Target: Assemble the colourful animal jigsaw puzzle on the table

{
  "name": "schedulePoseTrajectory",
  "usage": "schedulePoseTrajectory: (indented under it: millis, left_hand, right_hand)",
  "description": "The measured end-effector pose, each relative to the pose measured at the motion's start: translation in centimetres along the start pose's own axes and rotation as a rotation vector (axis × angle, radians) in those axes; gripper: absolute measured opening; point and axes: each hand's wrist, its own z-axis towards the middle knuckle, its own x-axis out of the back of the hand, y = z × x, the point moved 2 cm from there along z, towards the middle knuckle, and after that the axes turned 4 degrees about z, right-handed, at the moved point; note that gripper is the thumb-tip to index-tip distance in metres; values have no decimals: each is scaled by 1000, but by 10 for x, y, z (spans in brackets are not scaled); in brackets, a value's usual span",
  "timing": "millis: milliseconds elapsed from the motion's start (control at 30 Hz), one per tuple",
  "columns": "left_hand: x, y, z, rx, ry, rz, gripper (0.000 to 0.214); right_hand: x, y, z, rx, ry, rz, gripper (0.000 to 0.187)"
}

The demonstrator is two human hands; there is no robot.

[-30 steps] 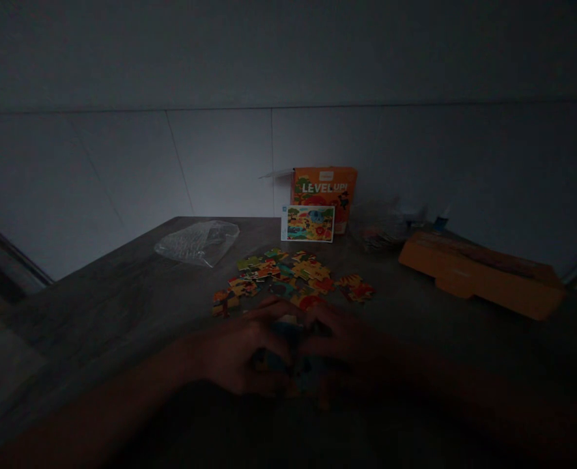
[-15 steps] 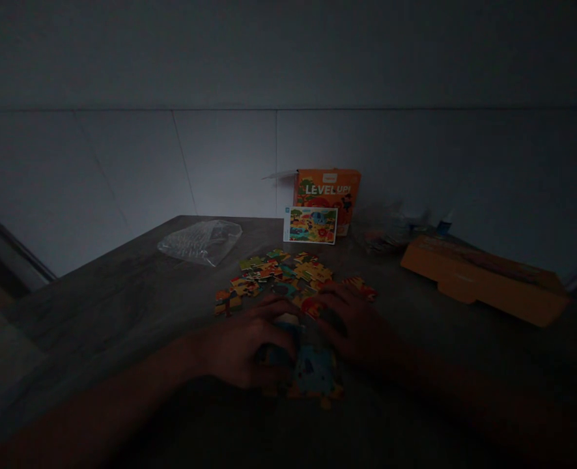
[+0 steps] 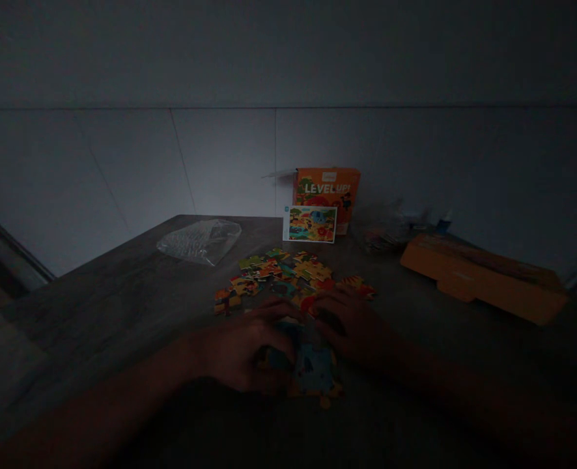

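Note:
The light is very dim. Joined jigsaw puzzle pieces (image 3: 315,368) showing a blue animal lie on the table close to me. My left hand (image 3: 252,345) is curled over their left side, thumb and fingers gripping pieces there and covering part of the picture. From the other side, my right hand (image 3: 351,322) bends its fingers down at the upper right edge of the joined pieces, fingertips close to a red puzzle piece (image 3: 308,303). What lies beneath both palms is hidden. Just beyond the hands spreads a heap of loose puzzle pieces (image 3: 312,267).
A picture card (image 3: 310,225) leans against an orange box (image 3: 328,182) near the wall. To the left lies a clear plastic bag (image 3: 200,241). On the right are another plastic bag (image 3: 381,231) with contents and an orange box part (image 3: 484,280). All stand on a grey table (image 3: 137,280).
Both hands stay almost in place over the joined pieces, with only slight finger shifts. The view has moved a trifle and looks a little darker.

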Motion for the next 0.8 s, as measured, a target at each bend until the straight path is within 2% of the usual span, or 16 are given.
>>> schedulePoseTrajectory:
  millis: [233,367,467,567,800]
  left_hand:
    - [-1,0,0,-38,12,-37,17]
    - [0,2,0,-45,-5,-35,17]
    - [0,2,1,-31,-13,-37,19]
    - [-1,2,0,-16,-16,-30,19]
    - [-4,1,-2,43,-44,-24,35]
  right_hand:
    - [-2,2,2,-16,-7,14,12]
    - [-5,7,0,-57,32,-9,22]
    - [-5,7,0,-66,-3,-27,29]
    - [-3,5,2,-54,-17,-25,27]
    - [-1,3,2,-27,38,-103,23]
